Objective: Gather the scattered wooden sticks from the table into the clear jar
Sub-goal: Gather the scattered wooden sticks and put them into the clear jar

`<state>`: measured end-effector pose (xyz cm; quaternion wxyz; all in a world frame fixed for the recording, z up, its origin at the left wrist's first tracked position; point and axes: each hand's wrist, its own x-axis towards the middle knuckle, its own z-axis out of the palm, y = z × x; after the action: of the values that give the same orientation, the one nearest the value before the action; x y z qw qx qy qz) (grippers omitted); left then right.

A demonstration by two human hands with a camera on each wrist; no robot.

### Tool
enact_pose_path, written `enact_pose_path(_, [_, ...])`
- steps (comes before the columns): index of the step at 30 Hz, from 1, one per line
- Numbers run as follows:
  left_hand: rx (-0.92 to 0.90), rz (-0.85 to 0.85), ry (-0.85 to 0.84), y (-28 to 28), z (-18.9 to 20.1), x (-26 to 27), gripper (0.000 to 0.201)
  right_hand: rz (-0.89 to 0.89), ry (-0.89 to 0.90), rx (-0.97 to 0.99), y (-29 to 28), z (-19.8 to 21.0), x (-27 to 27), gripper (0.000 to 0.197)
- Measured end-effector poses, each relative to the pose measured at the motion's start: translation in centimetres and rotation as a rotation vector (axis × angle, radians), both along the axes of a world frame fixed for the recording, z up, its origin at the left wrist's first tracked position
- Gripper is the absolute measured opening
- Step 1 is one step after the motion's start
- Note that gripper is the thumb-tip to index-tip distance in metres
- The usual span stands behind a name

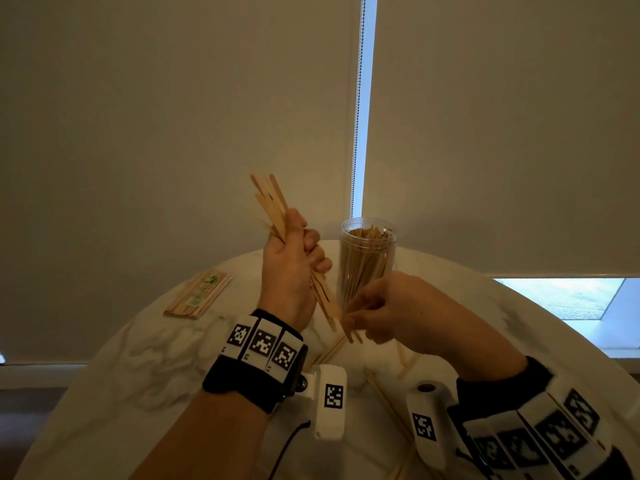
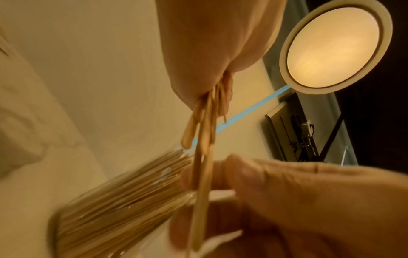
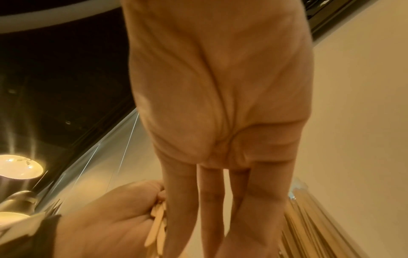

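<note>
My left hand (image 1: 294,258) is raised above the white round table (image 1: 156,358) and grips a bundle of flat wooden sticks (image 1: 273,206) that pokes out above and below the fist. My right hand (image 1: 374,313) pinches the lower ends of those sticks (image 1: 351,332) just in front of the clear jar (image 1: 367,258), which stands upright, packed with sticks. In the left wrist view the sticks (image 2: 203,157) hang from my fist down into the right hand's fingers (image 2: 243,174), beside the jar (image 2: 123,192). A few thin sticks (image 1: 388,403) lie loose on the table near me.
A flat packet of wooden sticks (image 1: 197,294) lies on the table at the left. Roller blinds (image 1: 173,116) hang behind the table with a bead chain (image 1: 356,133) between them. A round ceiling lamp (image 2: 333,45) shows in the left wrist view.
</note>
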<state>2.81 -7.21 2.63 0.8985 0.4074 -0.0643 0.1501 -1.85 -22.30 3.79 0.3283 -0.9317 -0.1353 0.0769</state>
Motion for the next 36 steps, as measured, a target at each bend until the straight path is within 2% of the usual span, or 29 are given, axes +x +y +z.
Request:
enact_pose_path(4, [-0.03, 0.049, -0.015, 0.0, 1.0, -0.4, 0.035, 0.053, 0.104, 0.133, 0.6, 0.1, -0.2, 0.011])
enact_pose_path(9, [0.09, 0.026, -0.052, -0.6, 1.0, -0.6, 0.036, -0.026, 0.045, 0.24, 1.4, 0.0, 0.0, 0.01])
enact_pose_path(14, [0.118, -0.016, -0.089, -0.2, 1.5, -0.9, 0.042, -0.055, -0.031, 0.201, 1.8, -0.2, 0.0, 0.006])
enact_pose_path(17, [0.09, 0.002, -0.114, -0.4, 1.8, -1.2, 0.045, -0.011, 0.097, 0.185, 1.5, -0.2, -0.2, 0.015])
enact_pose_path(19, [0.121, -0.005, -0.129, -0.9, 1.7, -1.4, 0.042, 0.039, 0.175, 0.315, 1.3, 0.1, -0.4, 0.015])
enact_pose_path(21, [0.205, -0.018, -0.136, -1.5, 1.5, -1.5, 0.041, 0.053, 0.163, 0.402, 1.1, 0.5, -0.5, 0.015])
enact_pose_path(24, [0.369, 0.013, -0.135, -1.7, 1.3, -1.6, 0.043, 0.077, 0.056, 0.178, 0.3, 1.1, -0.4, 0.028])
enact_pose_path(26, [0.469, 0.014, -0.13, -1.7, 1.2, -1.8, 0.042, 0.003, -0.073, 0.127, -0.8, 1.7, -0.3, 0.032])
enact_pose_path(28, [0.576, -0.035, -0.118, -1.9, 1.0, -2.0, 0.039, -0.099, -0.25, 0.275, -2.0, 2.4, 0.0, 0.032])
enact_pose_path(30, [0.726, -0.091, -0.149, -2.0, 0.6, -2.1, 0.037, -0.172, -0.358, 0.528, -3.2, 3.3, 0.2, 0.043])
enact_pose_path(32, [0.935, -0.103, -0.208, -2.2, 0.2, -2.1, 0.046, -0.221, -0.428, 0.72, -4.0, 4.2, 0.1, 0.053])
enact_pose_path(34, [1.175, -0.057, -0.258, -2.5, -0.1, -2.1, 0.049, -0.26, -0.52, 0.746, -4.6, 5.0, -0.4, 0.058])
enact_pose_path(36, [1.313, -0.046, -0.286, -3.0, -0.3, -2.5, 0.048, -0.295, -0.591, 0.687, -4.7, 5.3, -0.9, 0.052])
